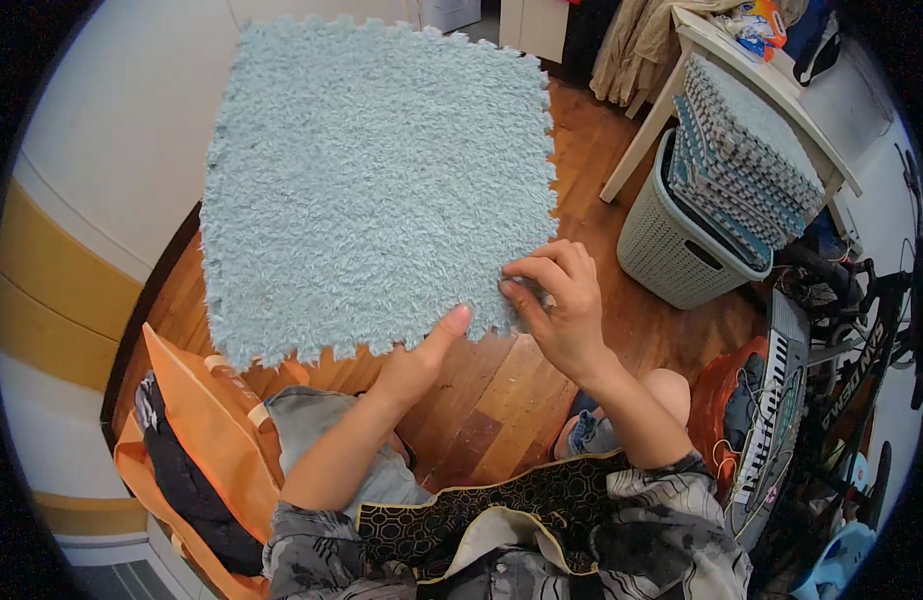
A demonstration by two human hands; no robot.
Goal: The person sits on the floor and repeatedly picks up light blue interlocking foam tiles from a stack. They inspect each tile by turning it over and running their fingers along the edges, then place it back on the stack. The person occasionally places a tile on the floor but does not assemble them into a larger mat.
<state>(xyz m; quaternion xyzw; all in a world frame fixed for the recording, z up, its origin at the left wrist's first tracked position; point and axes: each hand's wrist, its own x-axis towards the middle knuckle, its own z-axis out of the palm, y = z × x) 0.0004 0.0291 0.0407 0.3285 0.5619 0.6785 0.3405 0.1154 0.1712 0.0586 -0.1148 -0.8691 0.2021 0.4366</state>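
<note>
A square, light-blue fluffy foam mat tile (pixel 376 180) with toothed edges is held up in front of me. My left hand (pixel 421 360) grips its near edge, thumb on top of the pile and the other fingers hidden underneath. At the near right corner, my right hand (pixel 556 300) pinches the surface between thumb and fingertips. Whether a bit of fluff is caught in that pinch is too small to see. More tiles of the same kind (pixel 736 160) are stacked in a grey-green plastic basket (pixel 681 250) to the right.
A white table (pixel 741 75) stands behind the basket. An electronic keyboard (pixel 766 400) with cables lies at the right, beside a bicycle (pixel 861 340). On the left, an orange bag (pixel 201 430) holds dark cloth. Wooden floor (pixel 481 410) shows below, with a pale wall panel (pixel 121 130) at the left.
</note>
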